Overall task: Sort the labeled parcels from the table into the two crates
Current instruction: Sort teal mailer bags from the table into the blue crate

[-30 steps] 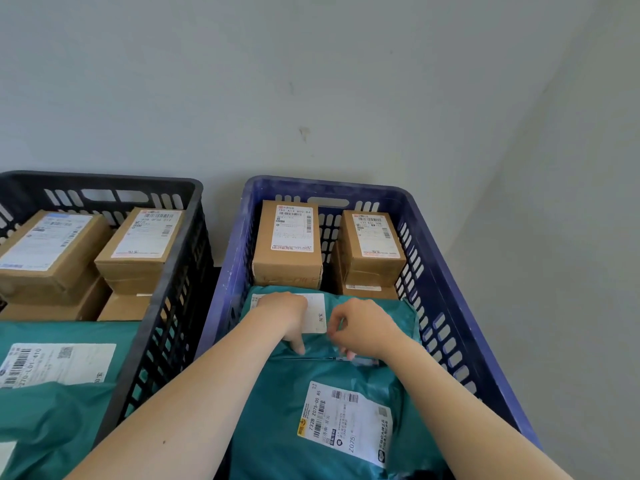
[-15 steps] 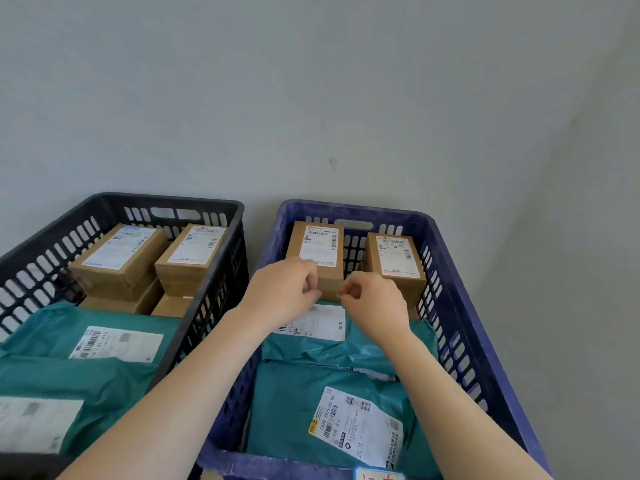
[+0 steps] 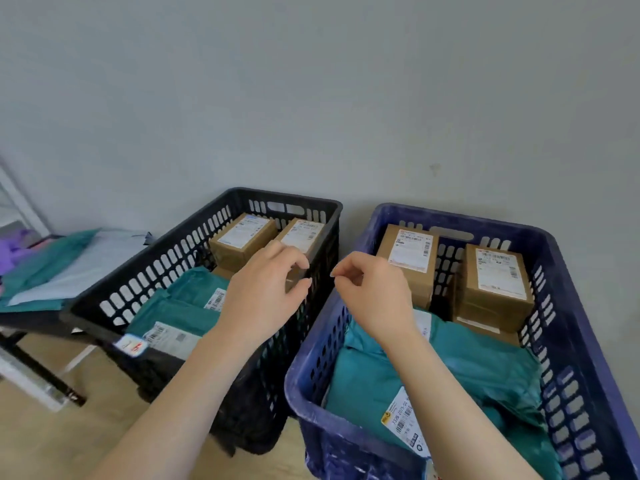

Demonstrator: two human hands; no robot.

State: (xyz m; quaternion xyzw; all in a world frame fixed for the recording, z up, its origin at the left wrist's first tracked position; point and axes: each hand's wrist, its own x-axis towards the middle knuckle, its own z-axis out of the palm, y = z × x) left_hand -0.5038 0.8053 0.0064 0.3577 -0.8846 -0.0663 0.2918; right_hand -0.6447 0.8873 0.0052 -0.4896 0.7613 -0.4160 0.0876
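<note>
Two crates stand side by side on the floor against the wall. The black crate (image 3: 194,237) on the left holds brown labeled boxes (image 3: 242,239) at the back and teal mailer bags (image 3: 180,310) in front. The blue crate (image 3: 595,341) on the right holds two brown boxes (image 3: 495,289) at the back and teal mailer bags (image 3: 485,368) with white labels. My left hand (image 3: 263,292) hovers over the black crate's right wall, fingers loosely curled, holding nothing. My right hand (image 3: 374,292) hovers over the blue crate's left side, fingers loosely curled and empty.
A low dark table (image 3: 31,323) at the far left carries teal and pale grey mailer bags (image 3: 65,268) and something purple. A light wooden floor (image 3: 52,445) lies in front of the crates. A grey wall rises close behind them.
Both hands have lifted off the teal bag in the blue crate and drawn up and left. My view has swung left, bringing the table into sight.
</note>
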